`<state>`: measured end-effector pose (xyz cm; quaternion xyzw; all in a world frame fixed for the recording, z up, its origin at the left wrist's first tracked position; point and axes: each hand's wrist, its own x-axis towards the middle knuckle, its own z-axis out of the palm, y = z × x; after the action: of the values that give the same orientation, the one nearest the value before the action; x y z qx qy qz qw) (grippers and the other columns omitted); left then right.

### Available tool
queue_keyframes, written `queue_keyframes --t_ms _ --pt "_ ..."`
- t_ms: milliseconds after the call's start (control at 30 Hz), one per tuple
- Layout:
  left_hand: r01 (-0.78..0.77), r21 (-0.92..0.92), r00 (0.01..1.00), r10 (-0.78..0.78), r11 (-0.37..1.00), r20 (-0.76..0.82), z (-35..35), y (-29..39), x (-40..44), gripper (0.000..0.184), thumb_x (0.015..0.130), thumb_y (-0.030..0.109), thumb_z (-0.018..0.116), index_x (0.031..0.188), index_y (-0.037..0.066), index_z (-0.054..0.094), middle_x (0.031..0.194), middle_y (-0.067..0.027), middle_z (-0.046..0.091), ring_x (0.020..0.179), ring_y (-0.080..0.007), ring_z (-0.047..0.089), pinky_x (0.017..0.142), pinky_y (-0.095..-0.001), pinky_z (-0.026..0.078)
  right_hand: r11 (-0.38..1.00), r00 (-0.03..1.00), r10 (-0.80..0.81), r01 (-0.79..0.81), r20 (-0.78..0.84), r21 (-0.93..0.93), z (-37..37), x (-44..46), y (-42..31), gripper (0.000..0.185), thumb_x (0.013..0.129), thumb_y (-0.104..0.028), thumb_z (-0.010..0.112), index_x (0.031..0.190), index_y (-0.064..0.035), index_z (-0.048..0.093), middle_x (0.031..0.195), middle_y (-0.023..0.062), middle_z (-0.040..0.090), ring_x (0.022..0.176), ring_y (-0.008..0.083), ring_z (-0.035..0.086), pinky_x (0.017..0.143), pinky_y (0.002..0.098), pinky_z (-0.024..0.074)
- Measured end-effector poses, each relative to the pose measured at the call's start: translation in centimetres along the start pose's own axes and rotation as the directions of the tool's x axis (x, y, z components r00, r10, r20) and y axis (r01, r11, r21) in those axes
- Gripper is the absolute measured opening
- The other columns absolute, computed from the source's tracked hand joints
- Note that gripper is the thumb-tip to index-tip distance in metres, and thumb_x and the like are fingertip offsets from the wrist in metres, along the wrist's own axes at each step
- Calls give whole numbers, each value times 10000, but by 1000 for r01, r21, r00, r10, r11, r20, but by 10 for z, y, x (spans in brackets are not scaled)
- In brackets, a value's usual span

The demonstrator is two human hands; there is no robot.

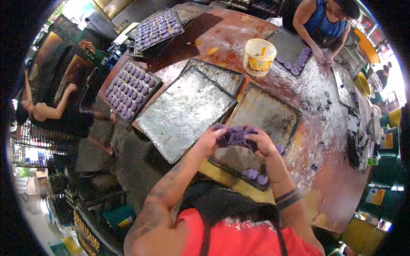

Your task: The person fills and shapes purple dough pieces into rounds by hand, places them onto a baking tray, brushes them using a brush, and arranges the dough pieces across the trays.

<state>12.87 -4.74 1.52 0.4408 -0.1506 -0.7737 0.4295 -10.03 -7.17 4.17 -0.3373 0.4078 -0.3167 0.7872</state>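
Observation:
A lumpy mass of purple dough (237, 137) is held up between both hands, above a dark metal baking tray (267, 106). My left hand (209, 140) has its fingers wrapped round the left end of the dough. Round the right end, my right hand (262, 143) is closed in the same way. On the tray near my right forearm lie a few purple dough balls (252, 173), with another ball (279, 148) by the right wrist. Fingers and dough overlap, so the separate pieces in my grip are hard to make out.
A floury metal tray (183, 111) overlaps another at the left. Trays of purple balls (130, 91) stand farther left and at the back. A white bucket (259, 57) sits mid-table. Across the table, a person (322, 25) handles dough by a partly filled tray (286, 45); another person (47, 111) stands left.

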Motion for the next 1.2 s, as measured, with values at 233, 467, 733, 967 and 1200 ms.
queue_keyframes --t_ms 233,467,733,967,1200 --pt "-197 565 951 297 801 -89 -76 89 -14 303 928 152 604 1201 23 614 1079 -100 679 975 -190 650 895 -345 514 961 966 -224 198 -130 -192 90 80 -17 345 884 7 587 1228 -14 560 1116 105 673 1023 192 634 934 322 497" --pt "-440 697 806 591 566 29 -181 96 3 330 801 56 627 1130 68 642 832 -43 669 728 -128 612 662 -301 487 762 893 -412 229 -180 -606 110 117 -30 394 819 -50 685 1202 -19 600 989 78 691 892 160 652 824 293 519" --pt "-239 681 869 466 692 -168 -188 112 -43 282 839 268 750 917 16 652 772 -27 621 684 -120 558 614 -293 448 433 858 -513 220 -38 -874 147 131 -19 407 803 -53 648 1209 -68 623 924 18 650 827 111 582 788 257 482" --pt "-460 685 729 681 565 -72 -155 124 -70 218 872 75 647 1067 -21 663 931 -56 662 876 -147 634 817 -274 484 753 916 -378 222 -132 -619 159 128 -7 382 779 -1 535 1150 -28 622 944 67 635 792 138 600 719 285 512" --pt "-481 211 840 516 851 -167 -141 110 -72 409 814 -57 642 1215 -32 566 1038 -138 626 910 -225 650 801 -350 568 734 964 -233 87 -129 -674 173 119 10 492 731 -20 535 1211 -17 641 1130 132 660 902 199 640 836 285 507"
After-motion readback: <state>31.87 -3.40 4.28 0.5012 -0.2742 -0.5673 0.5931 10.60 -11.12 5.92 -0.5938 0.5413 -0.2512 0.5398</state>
